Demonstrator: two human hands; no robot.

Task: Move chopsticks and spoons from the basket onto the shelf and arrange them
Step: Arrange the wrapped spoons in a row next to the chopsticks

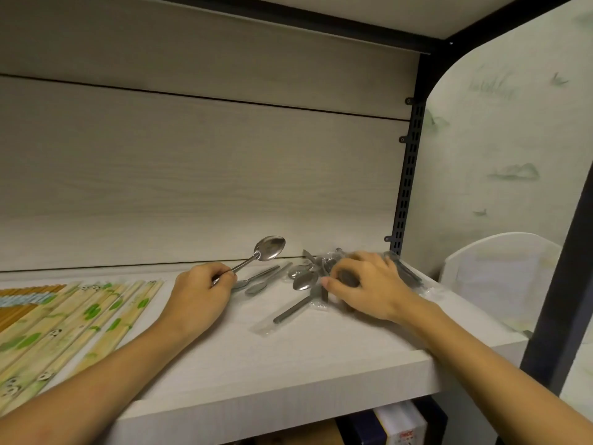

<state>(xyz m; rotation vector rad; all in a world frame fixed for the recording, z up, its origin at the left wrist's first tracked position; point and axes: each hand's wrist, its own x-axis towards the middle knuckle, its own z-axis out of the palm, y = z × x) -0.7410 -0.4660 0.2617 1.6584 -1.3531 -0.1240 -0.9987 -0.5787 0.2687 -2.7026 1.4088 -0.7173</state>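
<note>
Polished steel catches the light on the spoon (269, 249) pinched by its slim handle in the left hand (205, 285), bowl raised near the shelf's back edge. Two spoons (256, 281) lie placed beside it. The right hand (362, 284) curls over a jumbled pile of spoons (308, 277), some in crinkly clear wrap, so sorting seems unfinished. Paper-sleeved chopsticks (80, 319) already lie in rows at the left end of the pale woodgrain shelf (288, 364). No basket shows.

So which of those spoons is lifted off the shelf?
The spoon the left hand pinches by its handle, bowl raised toward the back wall. The others lie flat on the shelf.
</note>
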